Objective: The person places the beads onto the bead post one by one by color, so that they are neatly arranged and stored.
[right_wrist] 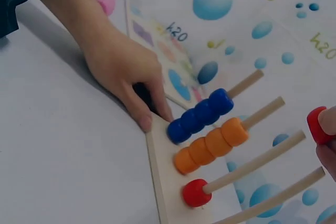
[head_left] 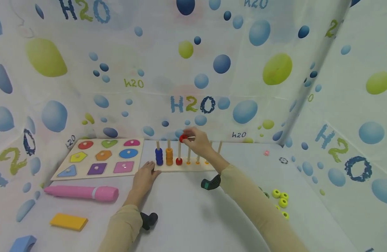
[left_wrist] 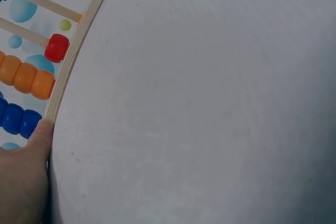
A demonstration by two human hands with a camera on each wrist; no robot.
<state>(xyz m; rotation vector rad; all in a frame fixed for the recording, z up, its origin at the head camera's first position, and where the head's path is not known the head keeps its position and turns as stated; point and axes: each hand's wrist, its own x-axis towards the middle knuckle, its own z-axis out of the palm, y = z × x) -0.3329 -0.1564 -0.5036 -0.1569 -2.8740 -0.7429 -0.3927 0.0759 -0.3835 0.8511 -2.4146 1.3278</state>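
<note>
A wooden peg base point(head_left: 193, 167) with upright rods stands at the back of the table. Its first rod carries a stack of blue rings point(head_left: 159, 156), the second orange rings point(head_left: 169, 156), the third a single red ring point(head_left: 179, 161) at the bottom. My right hand point(head_left: 188, 137) pinches another red ring point(head_left: 183, 138) just above the top of the third rod; the right wrist view shows that held red ring point(right_wrist: 316, 124) at its right edge. My left hand point(head_left: 150, 165) lies on the table with its fingers against the base's left end, thumb point(left_wrist: 37, 140) touching the front edge.
A shape puzzle board point(head_left: 100, 156) lies left of the pegs. Nearer me on the left lie a pink cylinder point(head_left: 81, 192), a yellow block point(head_left: 68, 221) and a blue block point(head_left: 23, 244). Loose yellow rings point(head_left: 281, 199) sit at the right. Printed fabric walls enclose the table.
</note>
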